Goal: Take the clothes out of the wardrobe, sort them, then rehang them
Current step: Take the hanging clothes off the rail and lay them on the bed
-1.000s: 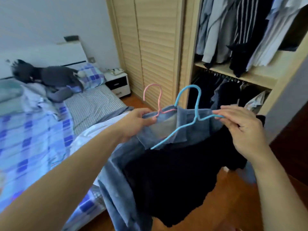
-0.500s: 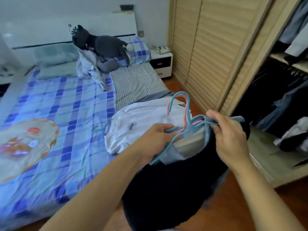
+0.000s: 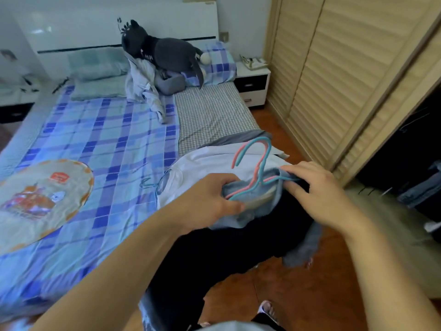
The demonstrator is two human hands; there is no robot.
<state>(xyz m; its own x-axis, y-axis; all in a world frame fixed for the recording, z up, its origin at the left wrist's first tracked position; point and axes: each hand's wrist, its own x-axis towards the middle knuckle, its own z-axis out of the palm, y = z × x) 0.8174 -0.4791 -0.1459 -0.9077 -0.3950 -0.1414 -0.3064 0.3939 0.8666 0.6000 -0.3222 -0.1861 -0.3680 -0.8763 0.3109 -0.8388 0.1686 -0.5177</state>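
1. Left hand (image 3: pixel 210 199): fingers curled round the collar end of the blue shirt (image 3: pixel 248 206), pinching cloth and hanger shoulders together. Right hand (image 3: pixel 317 192): fingertips (image 3: pixel 290 168) nip the far end of the hangers at the shirt's edge; the rest of that hand lies fairly flat, so the grip looks light.
2. Risk, as I see it: two hangers, pink hanger (image 3: pixel 256 169) & blue hanger (image 3: pixel 265 163), are stacked w/ hooks crossing. Pull one free and the other prob snags or drags its garment off.
3. Risk: the black garment (image 3: pixel 214 259) hangs heavy below the hands, nearly to the floor (image 3: pixel 310 283). If the right-hand pinch slips, it could slide off and land there, near the foot.
4. Risk: dropping the bundle onto the white shirt (image 3: pixel 202 168) already on the bed (image 3: pixel 107 139) would muddle the sorting.
5. The clothes: held in mid-air just off the bed's near right edge, left of the wardrobe (image 3: pixel 358 91). Blue shirt soft, faded, bunched at the collar; black one limp, shape can't be told.
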